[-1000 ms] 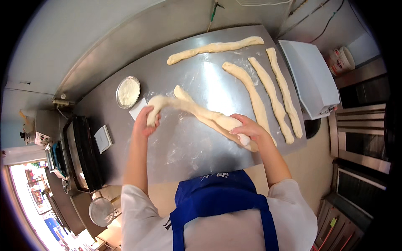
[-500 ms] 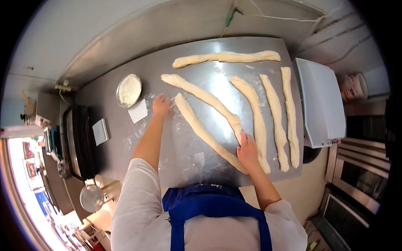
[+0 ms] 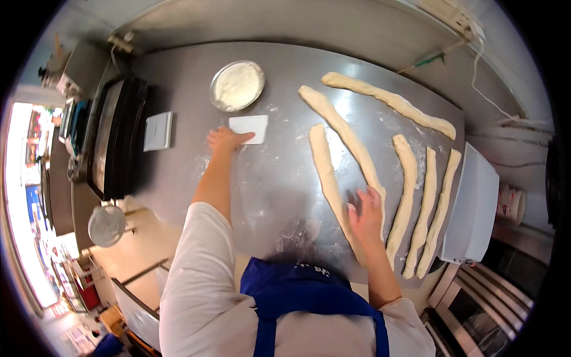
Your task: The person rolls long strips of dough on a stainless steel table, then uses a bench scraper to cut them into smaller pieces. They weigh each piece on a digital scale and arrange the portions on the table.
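Where the left hand borders a white card and the right hand overlaps dough ropes, fingers lie loose.
On steel table; rope contact unclear. Likely soft, stretchy: support both ends.

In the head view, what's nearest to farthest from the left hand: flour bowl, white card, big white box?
From the left hand:
1. White card, on its right side.
2. Flour bowl, just beyond the card.
3. Big white box, far right, past the dough.
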Demonstrator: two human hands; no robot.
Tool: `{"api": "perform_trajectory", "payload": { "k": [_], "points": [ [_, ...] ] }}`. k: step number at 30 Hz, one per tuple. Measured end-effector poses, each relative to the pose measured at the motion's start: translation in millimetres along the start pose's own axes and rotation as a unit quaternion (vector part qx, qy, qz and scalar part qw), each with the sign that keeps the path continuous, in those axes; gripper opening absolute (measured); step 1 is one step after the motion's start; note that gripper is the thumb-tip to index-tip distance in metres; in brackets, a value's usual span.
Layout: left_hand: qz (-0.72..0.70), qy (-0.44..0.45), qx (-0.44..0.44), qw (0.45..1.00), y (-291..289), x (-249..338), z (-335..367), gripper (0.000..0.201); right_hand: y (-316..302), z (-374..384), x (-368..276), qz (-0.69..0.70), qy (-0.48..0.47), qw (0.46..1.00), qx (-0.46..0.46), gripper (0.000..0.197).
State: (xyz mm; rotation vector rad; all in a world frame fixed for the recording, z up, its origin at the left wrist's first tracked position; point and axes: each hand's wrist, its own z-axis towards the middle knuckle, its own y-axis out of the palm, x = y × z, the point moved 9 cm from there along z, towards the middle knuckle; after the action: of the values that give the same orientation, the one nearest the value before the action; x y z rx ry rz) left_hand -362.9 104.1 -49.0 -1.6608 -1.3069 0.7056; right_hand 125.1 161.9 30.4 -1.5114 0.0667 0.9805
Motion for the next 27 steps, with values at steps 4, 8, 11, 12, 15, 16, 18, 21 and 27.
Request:
{"api": "perform_trajectory", "payload": {
  "k": [4, 8, 11, 12, 15, 16, 18, 21, 27],
  "points": [
    [-0.215, 0.146, 0.032, 0.965, 12.9, -23.4, -13.1, 0.082, 49.6, 18.1, -88.1, 0.109, -0.084, 0.990, -0.031, 0.052],
    [-0.371, 0.219, -0.030, 0.902, 45.2, -39.1, -105.8, 0.056, 78.4, 25.7, -164.8, 0.030, -0.177, 0.984, -0.022, 0.051],
    [-0.381, 0.209, -0.159, 0.886, 55.9, -69.3, -174.3, 0.052, 100.2, 15.5, -204.3, -0.036, -0.240, 0.970, -0.023, 0.051],
    [-0.431, 0.181, -0.243, 0.850, 65.8, -82.4, -187.2, 0.051, 116.1, 7.8, -203.8, -0.036, -0.262, 0.963, -0.059, 0.050],
    [-0.527, 0.080, -0.393, 0.749, 78.2, -139.3, -191.5, 0.045, 150.2, -19.2, -216.5, -0.048, -0.267, 0.956, -0.112, 0.043],
    [-0.553, 0.047, -0.423, 0.716, 80.0, -158.5, -184.5, 0.043, 156.7, -25.9, -223.4, -0.058, -0.255, 0.956, -0.134, 0.041],
    [-0.440, 0.206, -0.222, 0.846, 68.0, -216.4, -125.0, 0.041, 174.3, -43.3, -245.8, -0.072, -0.241, 0.955, -0.158, 0.037],
    [-0.404, 0.201, -0.088, 0.888, 18.4, -287.2, -60.7, 0.034, 218.3, -66.1, -287.2, -0.079, -0.234, 0.954, -0.172, 0.034],
    [-0.462, 0.232, 0.031, 0.855, -57.7, -385.5, 54.2, 0.028, 342.6, -93.7, -424.2, -0.058, -0.342, 0.905, -0.248, 0.031]
  ]
}}
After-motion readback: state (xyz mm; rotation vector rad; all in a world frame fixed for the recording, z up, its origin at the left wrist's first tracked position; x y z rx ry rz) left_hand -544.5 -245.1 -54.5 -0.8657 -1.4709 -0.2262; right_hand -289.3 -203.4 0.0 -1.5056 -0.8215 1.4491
